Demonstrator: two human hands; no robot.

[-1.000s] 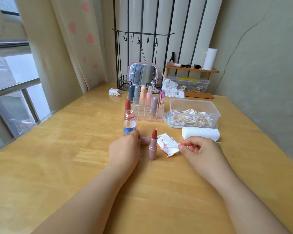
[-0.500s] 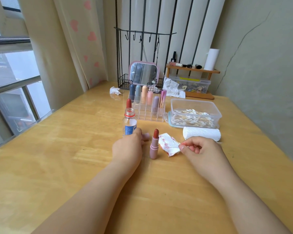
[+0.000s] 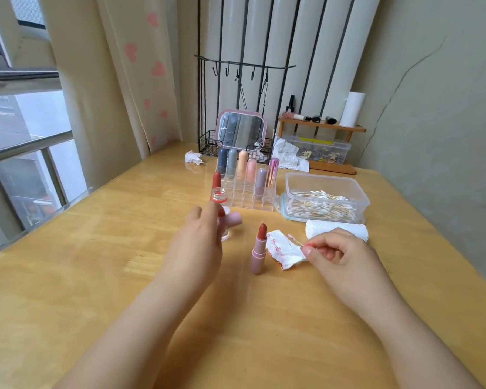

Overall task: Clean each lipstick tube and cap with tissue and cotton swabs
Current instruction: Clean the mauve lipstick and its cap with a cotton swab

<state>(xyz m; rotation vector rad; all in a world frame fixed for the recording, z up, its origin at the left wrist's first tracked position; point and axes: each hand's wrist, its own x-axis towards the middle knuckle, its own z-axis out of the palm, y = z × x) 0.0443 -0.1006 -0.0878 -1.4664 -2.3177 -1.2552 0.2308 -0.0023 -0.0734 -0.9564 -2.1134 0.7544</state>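
Left hand (image 3: 197, 242) is now lifting the pink cap (image 3: 233, 219) it's gripping, right hand (image 3: 340, 256) pinching a cotton swab (image 3: 294, 240), so cap cleaning's starting.

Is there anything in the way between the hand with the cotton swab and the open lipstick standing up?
Only the stained tissue lies flat on the table between the right hand and the open lipstick. The cotton swab passes above it, so nothing visible blocks the way.
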